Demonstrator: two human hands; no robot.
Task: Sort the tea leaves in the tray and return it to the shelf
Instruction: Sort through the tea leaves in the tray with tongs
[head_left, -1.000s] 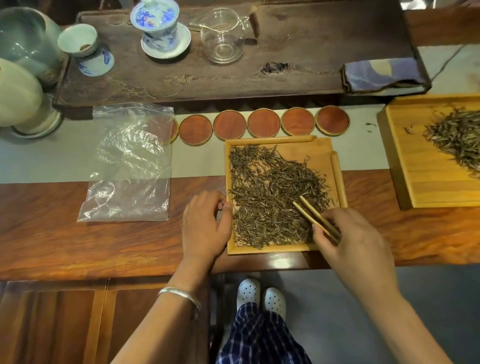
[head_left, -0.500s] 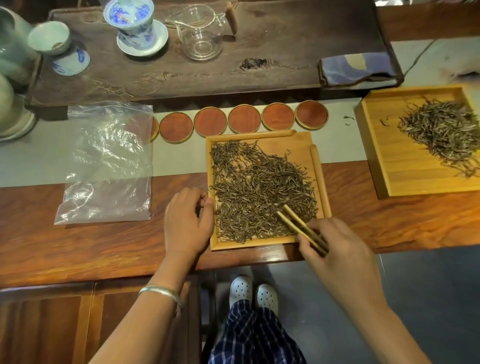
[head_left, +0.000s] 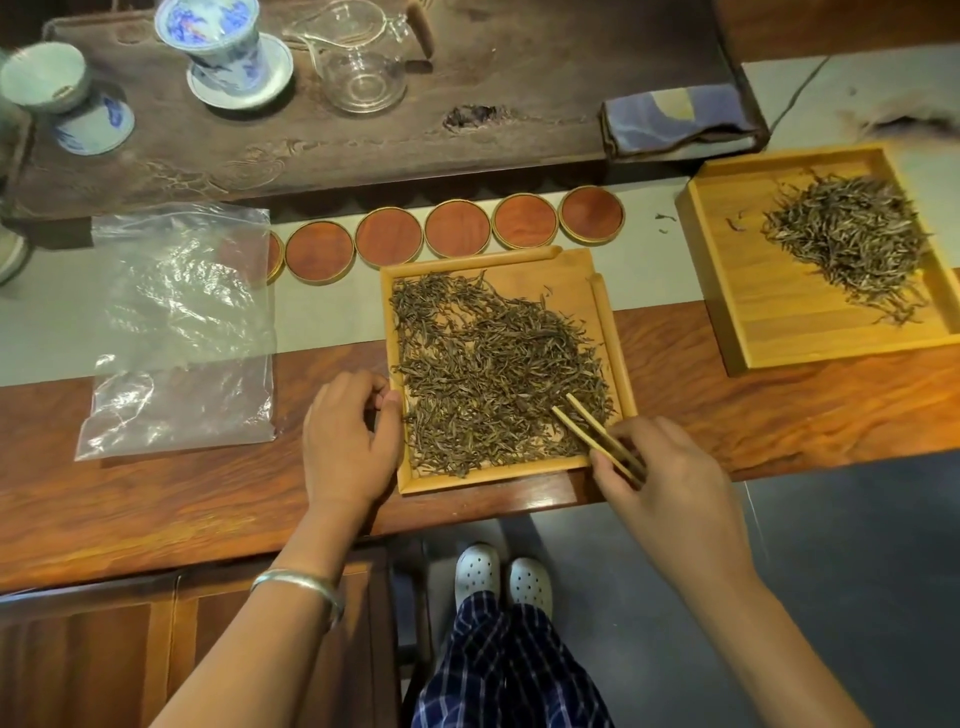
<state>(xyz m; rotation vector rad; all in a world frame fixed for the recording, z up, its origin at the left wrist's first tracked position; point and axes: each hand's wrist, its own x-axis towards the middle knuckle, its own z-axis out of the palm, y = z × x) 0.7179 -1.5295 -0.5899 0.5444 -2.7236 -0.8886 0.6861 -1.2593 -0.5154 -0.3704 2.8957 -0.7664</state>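
I look down at a reddish-brown wooden table (head_left: 171, 499) from above. In front of me, near its front edge, sits a square light bamboo tray (head_left: 610, 332) holding a loose spread of dark, thin tea leaves (head_left: 483, 364).

My right hand (head_left: 670, 483) is closed around a pair of pale bamboo tweezers (head_left: 597, 434). Their 2 tips are slightly apart and rest among the leaves at the tray's near right corner.

My left hand (head_left: 348, 436) rests on the table against the tray's left rim, fingers curled, thumb touching the rim; I cannot tell whether it grips anything. A silver bangle (head_left: 298, 584) circles that wrist.

To the left of the tray lies a crumpled clear plastic bag (head_left: 182, 332), flat on the table. Just behind the tray runs a row of round reddish wooden coasters (head_left: 457, 228) with pale rims, 1 partly under the bag.

To the right, well apart, is a second, larger bamboo tray (head_left: 763, 322) with a smaller heap of similar leaves.

Farther back is a long dark carved wooden tea board (head_left: 519, 78). On it stand a blue-and-white porcelain lidded cup on a saucer (head_left: 223, 47), a clear glass pitcher (head_left: 358, 62) and a folded blue cloth (head_left: 675, 119).

Below the table edge I see my checked trousers (head_left: 509, 665) and white perforated shoes (head_left: 501, 574).
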